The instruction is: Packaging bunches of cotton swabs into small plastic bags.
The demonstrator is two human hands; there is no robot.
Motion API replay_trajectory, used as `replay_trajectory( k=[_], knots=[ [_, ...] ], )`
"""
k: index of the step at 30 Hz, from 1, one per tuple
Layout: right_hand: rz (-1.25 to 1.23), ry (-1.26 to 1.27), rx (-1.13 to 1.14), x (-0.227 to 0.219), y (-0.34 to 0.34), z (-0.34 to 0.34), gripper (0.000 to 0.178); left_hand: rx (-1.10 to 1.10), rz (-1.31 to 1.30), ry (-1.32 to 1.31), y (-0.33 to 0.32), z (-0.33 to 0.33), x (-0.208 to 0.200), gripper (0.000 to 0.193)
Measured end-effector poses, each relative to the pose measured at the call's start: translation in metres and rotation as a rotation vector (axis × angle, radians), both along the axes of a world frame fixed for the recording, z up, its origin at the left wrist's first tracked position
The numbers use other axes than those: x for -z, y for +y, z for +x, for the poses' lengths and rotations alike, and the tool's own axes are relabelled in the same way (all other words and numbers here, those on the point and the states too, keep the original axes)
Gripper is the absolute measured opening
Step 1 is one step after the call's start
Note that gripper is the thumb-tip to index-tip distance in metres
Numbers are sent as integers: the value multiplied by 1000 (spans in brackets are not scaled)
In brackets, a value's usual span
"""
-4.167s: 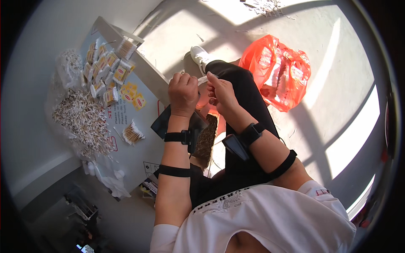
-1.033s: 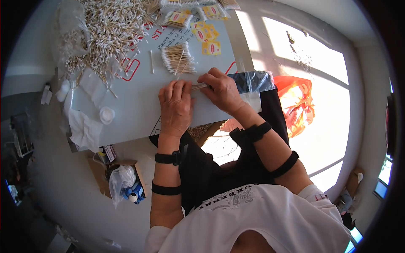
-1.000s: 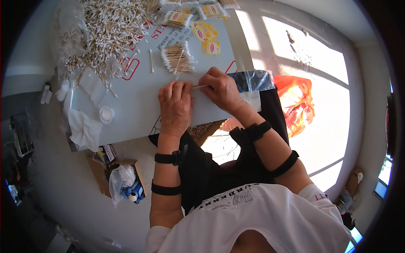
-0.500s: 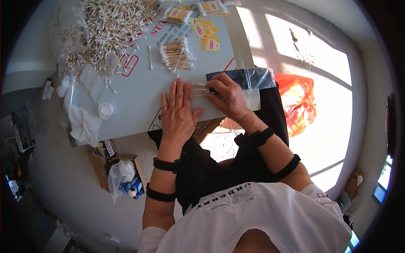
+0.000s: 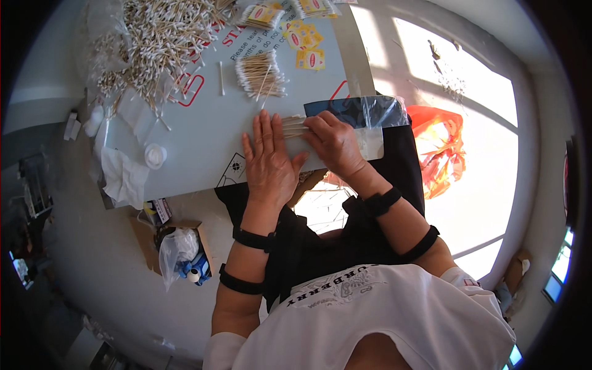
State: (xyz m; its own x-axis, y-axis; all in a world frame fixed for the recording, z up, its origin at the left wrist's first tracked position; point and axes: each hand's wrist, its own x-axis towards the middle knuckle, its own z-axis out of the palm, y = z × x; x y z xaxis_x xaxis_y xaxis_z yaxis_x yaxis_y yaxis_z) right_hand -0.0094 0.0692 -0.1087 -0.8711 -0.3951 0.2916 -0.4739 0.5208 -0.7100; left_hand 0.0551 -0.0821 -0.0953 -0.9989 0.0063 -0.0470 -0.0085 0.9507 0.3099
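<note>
My left hand (image 5: pixel 270 161) lies flat on the grey tabletop, fingers stretched out and pointing away from me. Between it and my right hand (image 5: pixel 335 142) a small row of cotton swabs (image 5: pixel 294 125) lies crosswise. The bent fingers of my right hand pinch the right ends of these swabs, and the left hand covers or touches their left ends. Just beyond my fingertips is a neat flat stack of cotton swabs (image 5: pixel 259 73), with one swab slanting across it. A single cotton swab (image 5: pixel 222 78) lies to the left of that stack.
A large loose heap of cotton swabs (image 5: pixel 166 46) fills the far left. Yellow labels (image 5: pixel 310 60) and filled packs (image 5: pixel 262 15) lie at the back. A dark sheet with clear film (image 5: pixel 357 112) sits at the right edge; an orange bag (image 5: pixel 438 151) is on the floor.
My left hand has slid a little to the right, closer to my right hand, and its thumb has moved with it. The right hand keeps its pinch at the swab ends.
</note>
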Motion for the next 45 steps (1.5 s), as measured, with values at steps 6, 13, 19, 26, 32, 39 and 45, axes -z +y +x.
replay_trajectory(
  k=[6, 13, 19, 26, 32, 39, 45],
  knots=[
    [50, 88, -46, 0, 1, 7, 18, -7, 1, 2, 1, -1, -1, 90],
    [6, 64, -5, -1, 0, 3, 16, -11, 5, 16, 0, -2, 1, 90],
    [130, 73, -72, 0, 2, 0, 14, -29, 2, 24, 2, -2, 1, 89],
    [63, -90, -28, -6, 0, -5, 28, -32, 23, 36, 2, -2, 1, 87],
    [152, -113, -6, -4, -4, -9, 33, -29, 25, 62, 2, -2, 2, 84],
    [39, -166, -15, -7, -7, -14, 23, -32, 41, 51, 1, -1, 1, 87],
    [79, 93, -23, -15, -34, -54, 24, -31, 47, 39, 2, -2, 1, 90]
  ],
)
